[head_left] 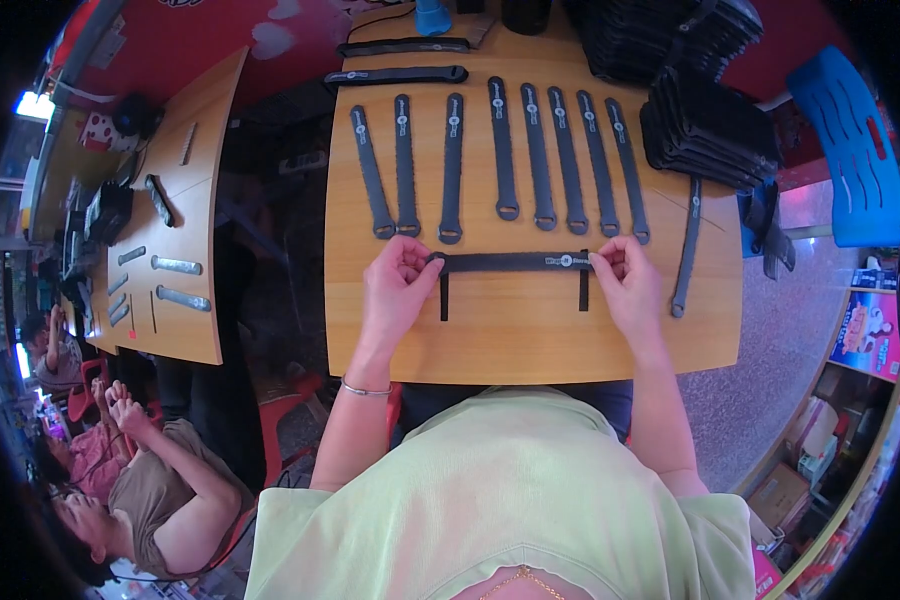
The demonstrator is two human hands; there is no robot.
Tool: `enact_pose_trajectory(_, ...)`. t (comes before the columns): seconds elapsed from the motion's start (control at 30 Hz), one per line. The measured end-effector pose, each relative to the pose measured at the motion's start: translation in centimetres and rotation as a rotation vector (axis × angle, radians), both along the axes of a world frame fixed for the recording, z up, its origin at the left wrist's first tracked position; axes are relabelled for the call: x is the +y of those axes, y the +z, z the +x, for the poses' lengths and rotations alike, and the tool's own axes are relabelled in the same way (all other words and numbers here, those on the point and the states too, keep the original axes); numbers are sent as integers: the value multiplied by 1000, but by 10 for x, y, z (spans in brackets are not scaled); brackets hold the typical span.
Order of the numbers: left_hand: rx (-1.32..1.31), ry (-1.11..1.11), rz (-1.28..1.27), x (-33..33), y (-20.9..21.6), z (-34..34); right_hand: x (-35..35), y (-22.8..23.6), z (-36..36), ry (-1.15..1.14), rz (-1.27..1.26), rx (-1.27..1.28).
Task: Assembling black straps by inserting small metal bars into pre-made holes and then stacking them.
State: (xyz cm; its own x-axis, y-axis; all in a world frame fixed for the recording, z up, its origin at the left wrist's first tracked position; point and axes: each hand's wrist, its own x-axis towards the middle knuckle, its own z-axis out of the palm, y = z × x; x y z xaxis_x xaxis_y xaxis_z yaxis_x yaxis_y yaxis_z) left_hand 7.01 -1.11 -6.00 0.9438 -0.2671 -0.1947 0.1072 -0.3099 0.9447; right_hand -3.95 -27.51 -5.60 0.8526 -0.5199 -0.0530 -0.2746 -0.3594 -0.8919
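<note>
head view: left hand (395, 287) and right hand (626, 288) pinch opposite ends of a dark-grey strap (510, 262). black strips (444, 300) lie crosswise.

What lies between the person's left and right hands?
In the head view, a dark strap lies there, its ends pinched by left hand and right hand; narrow black strips show near both ends.

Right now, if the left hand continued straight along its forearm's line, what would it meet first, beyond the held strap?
The left hand would probably meet the second lengthwise strap from the left; depth is unclear.
</note>
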Motion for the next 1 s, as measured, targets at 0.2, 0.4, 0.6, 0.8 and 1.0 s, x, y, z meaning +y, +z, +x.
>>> enact_pose_trajectory(0.2,-2,0,12,-2,0,1,0,-3,0,-6,-17,-7)
enact_pose_trajectory(0.4,-6,18,-17,1,-4,1,4,1,2,-7,-47,10)
enact_pose_trajectory(0.6,-3,35,-20,-2,-1,2,4,2,2,-11,-68,15)
enact_pose_trajectory(0.8,-20,35,34,-3,1,1,6,2,3,-12,-97,-8)
enact_pose_trajectory(1.0,-45,32,49,-3,1,0,7,3,3,-21,-109,5)
